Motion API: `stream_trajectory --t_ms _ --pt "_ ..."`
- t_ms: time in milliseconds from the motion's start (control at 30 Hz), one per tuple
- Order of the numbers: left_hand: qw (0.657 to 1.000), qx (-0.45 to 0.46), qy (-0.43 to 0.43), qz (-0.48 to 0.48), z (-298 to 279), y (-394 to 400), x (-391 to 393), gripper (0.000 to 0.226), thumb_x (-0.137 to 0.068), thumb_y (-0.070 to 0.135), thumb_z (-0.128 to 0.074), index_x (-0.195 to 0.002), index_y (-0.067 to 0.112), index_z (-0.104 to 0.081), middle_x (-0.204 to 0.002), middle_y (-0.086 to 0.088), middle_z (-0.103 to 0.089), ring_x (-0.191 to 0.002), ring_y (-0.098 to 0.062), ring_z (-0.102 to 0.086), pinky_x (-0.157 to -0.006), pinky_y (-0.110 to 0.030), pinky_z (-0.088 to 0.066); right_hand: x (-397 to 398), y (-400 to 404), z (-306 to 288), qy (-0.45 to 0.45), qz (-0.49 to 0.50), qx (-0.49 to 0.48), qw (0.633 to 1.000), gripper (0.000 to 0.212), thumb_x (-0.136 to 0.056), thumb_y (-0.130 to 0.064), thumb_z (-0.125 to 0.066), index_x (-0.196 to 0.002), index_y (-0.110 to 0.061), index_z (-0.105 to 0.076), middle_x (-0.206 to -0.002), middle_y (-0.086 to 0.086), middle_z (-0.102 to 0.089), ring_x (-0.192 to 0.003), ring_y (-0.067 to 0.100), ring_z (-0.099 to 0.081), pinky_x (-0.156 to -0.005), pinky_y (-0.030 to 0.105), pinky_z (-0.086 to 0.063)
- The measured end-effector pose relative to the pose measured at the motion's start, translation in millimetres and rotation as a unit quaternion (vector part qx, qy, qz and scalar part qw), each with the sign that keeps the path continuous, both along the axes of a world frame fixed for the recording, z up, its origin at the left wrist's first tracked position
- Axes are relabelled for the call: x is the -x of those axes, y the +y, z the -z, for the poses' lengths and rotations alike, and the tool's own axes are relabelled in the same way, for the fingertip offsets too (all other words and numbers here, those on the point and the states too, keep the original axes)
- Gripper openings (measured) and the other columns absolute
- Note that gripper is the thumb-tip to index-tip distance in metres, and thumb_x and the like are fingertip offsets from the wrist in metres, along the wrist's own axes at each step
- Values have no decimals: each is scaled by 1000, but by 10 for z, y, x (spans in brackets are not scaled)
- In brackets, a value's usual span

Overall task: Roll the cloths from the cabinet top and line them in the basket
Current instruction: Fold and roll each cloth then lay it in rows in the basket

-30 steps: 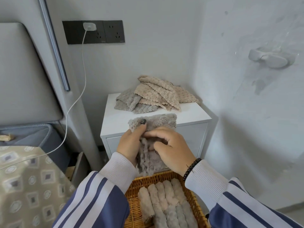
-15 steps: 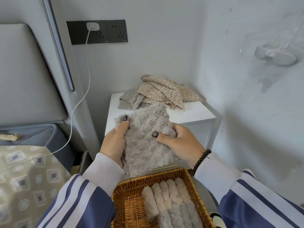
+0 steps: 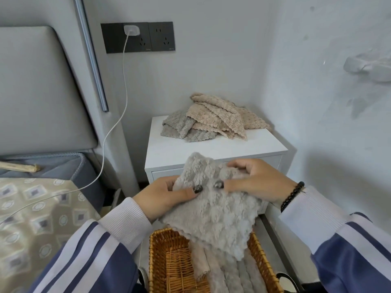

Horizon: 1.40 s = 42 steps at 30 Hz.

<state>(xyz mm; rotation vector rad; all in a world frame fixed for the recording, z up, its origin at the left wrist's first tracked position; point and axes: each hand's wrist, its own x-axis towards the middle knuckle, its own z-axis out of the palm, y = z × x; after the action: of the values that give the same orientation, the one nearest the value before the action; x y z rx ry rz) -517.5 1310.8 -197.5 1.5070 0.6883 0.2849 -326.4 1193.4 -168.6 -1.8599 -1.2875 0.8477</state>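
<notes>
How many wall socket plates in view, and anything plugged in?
2, side by side on the wall behind the cabinet: left socket plate has a white charger plugged in, right socket plate has nothing plugged in.

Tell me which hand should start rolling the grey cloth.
Probably the right hand: its fingers curl over the grey cloth's top edge, ready to turn it. The left hand pinches the side, steadying it above the basket.

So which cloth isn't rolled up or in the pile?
The fluffy grey cloth held by the left hand and right hand over the basket. The others lie heaped on the cabinet or rolled inside the basket.
</notes>
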Motion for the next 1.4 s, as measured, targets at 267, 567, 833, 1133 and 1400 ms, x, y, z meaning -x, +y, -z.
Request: stream_trajectory --t_ms 267,567,833,1133,1400 --pt "968 111 -156 -163 -155 -63 -120 14 -86 11 -60 -96 3 -65 -80 -9 -75 -65 -19 -72 -55 -27 -59 10 58 182 435 80 -49 895 73 -47 -30 -91 -110 -2 -66 -107 21 -65 -88 31 -61 -86 49 -55" --pt "989 74 -102 -83 -23 -110 -154 60 -59 22 -89 -111 6 -64 -101 -10 -74 -90 -25 -72 -73 -31 -60 30 -78 239 224 65 -56 971 65 -50 -38 -92 -107 -19 -66 -101 -2 -74 -99 17 -69 -98 41 -49" --pt "985 123 -99 -65 79 -150 -136 37 -68 12 -73 -103 6 -66 -98 -16 -74 -81 -27 -73 -70 -37 -60 -146 -228 214 269 74 -71 958 9 -82 -7 -70 -89 -13 -69 -77 0 -75 -66 7 -67 -62 19 -52" --pt "960 195 -200 -2 101 -113 -6 74 -33 12 -96 -103 6 -73 -109 -25 -69 -86 -35 -72 -69 -44 -59 -245 -228 242 423 55 -82 901 48 -71 7 -66 -118 6 -60 -119 28 -62 -113 41 -59 -95 47 -49" --pt "921 197 -312 128 14 -18 51 51 -77 4 -72 -126 14 -64 -126 -15 -63 -110 -30 -65 -91 -40 -52 -256 -185 188 537 -18 -142 831 92 -44 5 -86 -130 -1 -54 -128 28 -57 -115 42 -58 -93 52 -49"
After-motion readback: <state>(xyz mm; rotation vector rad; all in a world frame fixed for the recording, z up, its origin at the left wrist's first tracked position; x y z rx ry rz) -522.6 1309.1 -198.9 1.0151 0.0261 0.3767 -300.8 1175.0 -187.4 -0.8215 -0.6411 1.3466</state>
